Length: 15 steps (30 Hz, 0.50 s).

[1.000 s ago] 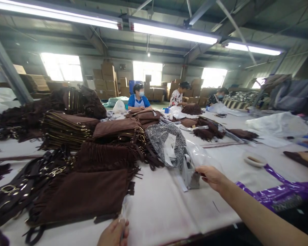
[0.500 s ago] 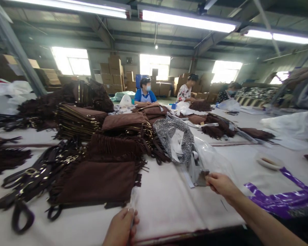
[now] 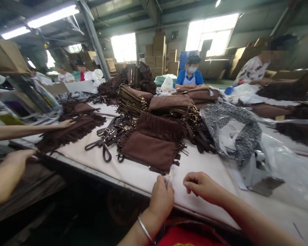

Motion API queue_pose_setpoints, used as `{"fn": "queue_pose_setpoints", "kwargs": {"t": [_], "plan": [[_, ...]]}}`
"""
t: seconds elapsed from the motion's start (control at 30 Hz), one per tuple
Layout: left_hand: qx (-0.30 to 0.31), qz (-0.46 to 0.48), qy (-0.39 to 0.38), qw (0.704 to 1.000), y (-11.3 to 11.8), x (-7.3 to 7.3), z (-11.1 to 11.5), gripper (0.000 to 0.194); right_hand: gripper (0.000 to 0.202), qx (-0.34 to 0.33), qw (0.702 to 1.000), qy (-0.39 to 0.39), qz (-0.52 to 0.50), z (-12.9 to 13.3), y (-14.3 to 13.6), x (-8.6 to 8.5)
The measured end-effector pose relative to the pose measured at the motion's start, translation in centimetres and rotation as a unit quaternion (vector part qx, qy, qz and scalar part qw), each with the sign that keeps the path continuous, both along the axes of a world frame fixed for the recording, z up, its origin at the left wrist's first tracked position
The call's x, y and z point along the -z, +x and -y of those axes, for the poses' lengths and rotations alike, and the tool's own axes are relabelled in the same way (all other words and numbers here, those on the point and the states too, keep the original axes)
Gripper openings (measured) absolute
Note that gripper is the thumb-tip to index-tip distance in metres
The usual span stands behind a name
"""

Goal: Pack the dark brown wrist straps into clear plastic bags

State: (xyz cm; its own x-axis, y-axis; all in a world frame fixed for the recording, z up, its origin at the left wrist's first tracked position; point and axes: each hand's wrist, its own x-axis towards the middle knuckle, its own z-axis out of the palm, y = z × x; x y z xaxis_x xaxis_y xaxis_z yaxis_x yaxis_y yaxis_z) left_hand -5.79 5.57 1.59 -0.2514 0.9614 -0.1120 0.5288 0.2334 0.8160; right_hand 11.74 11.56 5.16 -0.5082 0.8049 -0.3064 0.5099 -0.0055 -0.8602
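Gripping clear plastic (image 3: 170, 173) — left hand (image 3: 161, 198), closed | right hand (image 3: 202, 186) — loosely curled, any hold unclear | over white table (image 3: 204, 163)

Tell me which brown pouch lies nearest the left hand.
The flat fringed pouch just beyond the left hand, in front of the stacked pouches; all others lie farther off.

Left hand (image 3: 161, 198) closed, right hand (image 3: 202, 186) loosely curled nearby.
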Motion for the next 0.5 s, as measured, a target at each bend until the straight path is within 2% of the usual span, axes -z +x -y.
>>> {"fn": "queue_pose_setpoints", "kwargs": {"t": [0.07, 0.17, 0.27, 0.37, 0.5], "plan": [[0.005, -0.003, 0.013, 1.000, 0.0, -0.3, 0.4, 0.010, 0.020, -0.023, 1.000, 0.011, 0.005, -1.0, -2.4, 0.4], [0.008, 0.012, 0.026, 1.000, 0.1, -0.3, 0.7, 0.012, 0.023, -0.028, 0.998, 0.033, 0.040, -2.0, -4.3, 1.5], [0.008, 0.018, 0.040, 0.999, 0.1, -0.2, 0.9, 0.012, 0.023, -0.016, 0.995, 0.057, 0.079, -2.6, -4.9, 2.5], [0.012, 0.006, 0.040, 0.999, 0.2, -0.1, 1.1, 0.016, 0.021, -0.013, 0.991, 0.073, 0.109, -2.9, -4.9, 2.6], [-0.001, 0.011, 0.056, 0.998, 0.5, 0.4, 1.3, 0.038, 0.020, -0.003, 0.986, 0.082, 0.145, -2.7, -5.2, 2.0]]}}
